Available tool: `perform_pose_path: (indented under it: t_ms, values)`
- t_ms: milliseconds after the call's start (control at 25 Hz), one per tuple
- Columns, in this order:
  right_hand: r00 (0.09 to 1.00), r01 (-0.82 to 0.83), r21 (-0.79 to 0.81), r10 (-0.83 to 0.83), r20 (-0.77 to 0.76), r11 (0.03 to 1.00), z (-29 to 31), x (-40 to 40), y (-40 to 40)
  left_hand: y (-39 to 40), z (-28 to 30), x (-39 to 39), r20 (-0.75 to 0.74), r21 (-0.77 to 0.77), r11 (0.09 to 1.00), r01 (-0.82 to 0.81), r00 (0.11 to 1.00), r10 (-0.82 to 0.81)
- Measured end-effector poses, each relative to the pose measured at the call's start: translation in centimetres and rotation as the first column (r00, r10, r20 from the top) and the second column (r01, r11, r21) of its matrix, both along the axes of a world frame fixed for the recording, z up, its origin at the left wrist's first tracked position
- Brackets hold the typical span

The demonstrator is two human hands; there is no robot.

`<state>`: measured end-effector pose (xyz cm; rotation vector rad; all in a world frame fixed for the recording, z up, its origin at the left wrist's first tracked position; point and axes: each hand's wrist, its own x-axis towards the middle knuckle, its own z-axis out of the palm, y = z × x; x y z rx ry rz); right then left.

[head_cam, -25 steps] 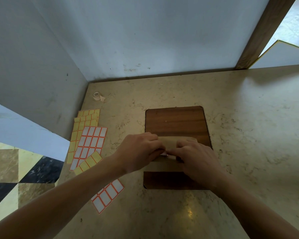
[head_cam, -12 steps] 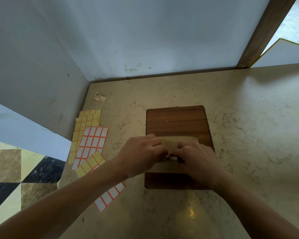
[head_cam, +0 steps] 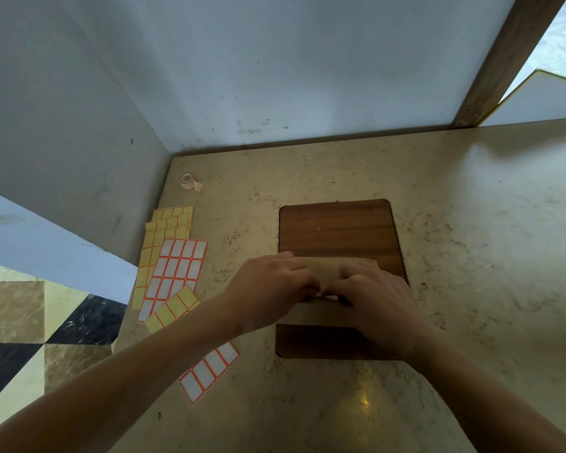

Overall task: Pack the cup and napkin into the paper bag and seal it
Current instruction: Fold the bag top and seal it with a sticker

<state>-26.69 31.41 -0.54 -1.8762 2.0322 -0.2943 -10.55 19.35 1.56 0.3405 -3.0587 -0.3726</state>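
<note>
A brown paper bag (head_cam: 321,313) lies flat on a dark wooden board (head_cam: 337,228), its top flap folded over toward me. My left hand (head_cam: 268,291) presses on the bag's left part, fingertips pinching at the fold. My right hand (head_cam: 378,297) covers the right part, and the fingertips of both hands meet at a small white piece on the fold's edge. Cup and napkin are not visible; the bag and my hands hide whatever is inside.
Sheets of yellow and white label stickers (head_cam: 174,266) lie to the left, and one white strip of stickers (head_cam: 209,371) lies nearer me. A small tape roll (head_cam: 187,181) sits at the back left corner. Walls close the marble table (head_cam: 471,223) behind and at left.
Both hands stay on the folded bag; fingertips have shifted only slightly at the fold. The view has drifted a little.
</note>
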Motion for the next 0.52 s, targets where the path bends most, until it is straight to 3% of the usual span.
perform_pose_path:
  t_ms: [160,400,520]
  values:
    - [1.0,0.01,-0.016,-0.01,-0.015,1.0,-0.1,0.0,0.0,-0.3,-0.2,-0.2,0.02,0.17,0.982,-0.08,0.997,0.078]
    - [0.999,-0.012,-0.037,0.01,-0.048,0.999,0.1,0.0,0.1,-1.4,-0.2,-0.4,0.121,0.499,0.857,-0.127,0.99,0.076]
    - [0.995,-0.032,-0.08,0.025,-0.094,0.996,-0.1,0.4,0.5,-1.3,-0.5,0.4,0.125,0.477,0.871,-0.113,0.99,0.06]
